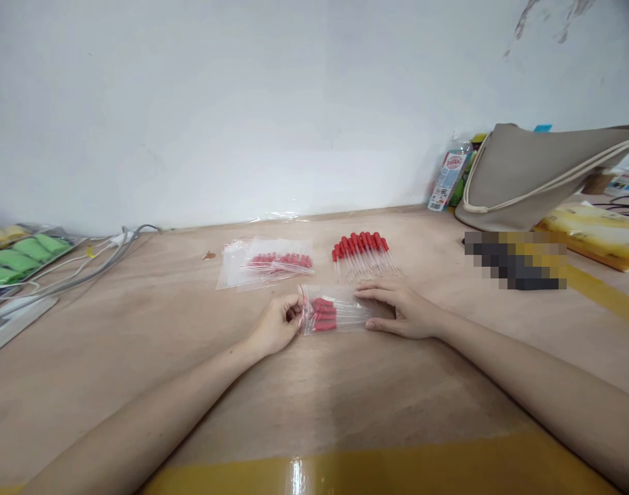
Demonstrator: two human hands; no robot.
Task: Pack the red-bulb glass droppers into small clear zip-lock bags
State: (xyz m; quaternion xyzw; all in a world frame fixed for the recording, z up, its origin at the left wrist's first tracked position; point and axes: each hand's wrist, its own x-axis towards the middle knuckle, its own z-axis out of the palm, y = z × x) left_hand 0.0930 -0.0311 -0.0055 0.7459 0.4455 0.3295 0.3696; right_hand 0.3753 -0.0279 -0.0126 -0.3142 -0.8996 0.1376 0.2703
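Observation:
A clear zip bag [350, 317] lies flat in front of me, its red-striped mouth to the left. Inside it are several droppers [324, 314] with red bulbs and clear stems. My left hand [279, 323] pinches the bag's mouth edge between thumb and fingers. At the other end rests my right hand [404, 311], its fingers stretched out and thumb apart, touching the plastic. Beyond the bag, several loose red-bulbed droppers [363, 249] lie side by side. To their left is a pile of clear bags [239, 265], some with red bulbs showing through.
Cables [121, 247] and a white power strip [18, 326] lie at the left, beside a pack of green rolls [28, 258]. On the right are a grey bag [535, 172], a carton [447, 180], a yellow tissue pack [595, 234] and a pixelated dark object [515, 261]. A wall stands behind.

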